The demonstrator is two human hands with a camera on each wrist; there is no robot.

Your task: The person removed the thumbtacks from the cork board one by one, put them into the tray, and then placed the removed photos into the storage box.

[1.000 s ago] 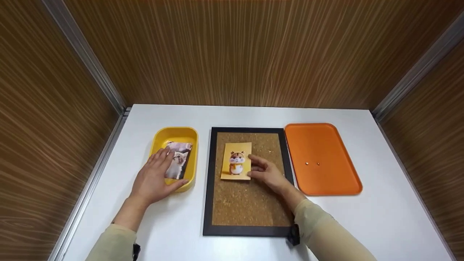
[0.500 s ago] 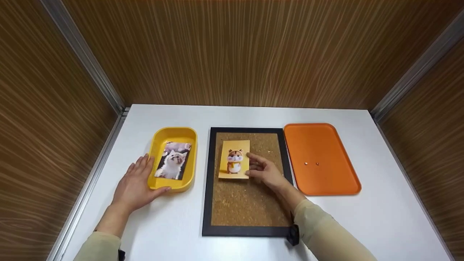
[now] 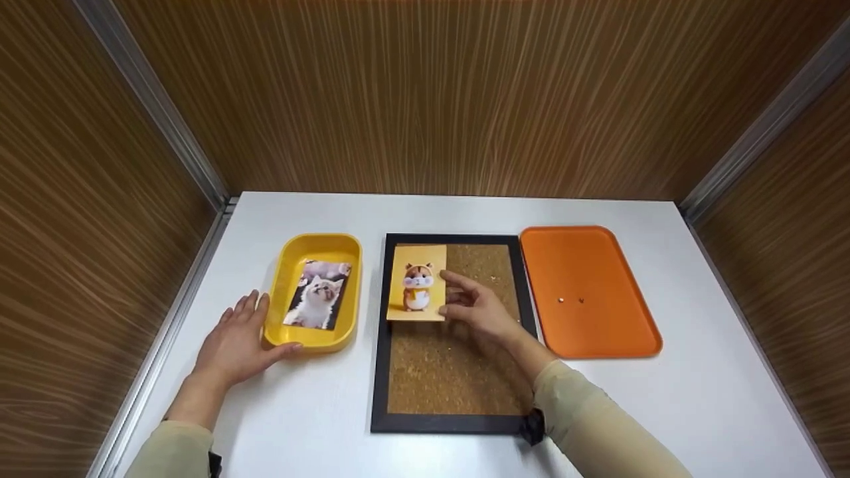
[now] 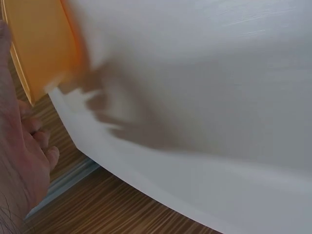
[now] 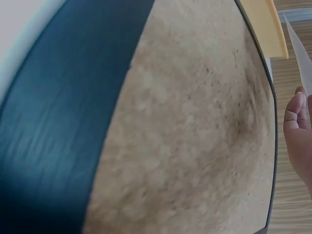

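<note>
Hamster photo card sits in the upper-left corner of the cork board. My right hand pinches its right edge. Thin, light, bendy; best held by the edges. My left hand lies flat on the tabletop, fingers relaxed, touching the yellow tray. Board's lower half gives free room.

The hamster photo, a small upright card with a yellow ground and a cartoon hamster, lies face up in the far left corner of the cork board, its right edge lifted slightly. The cork board, a tall rectangle in a black frame, lies flat at the middle of the white surface, its long sides running front to back.
</note>
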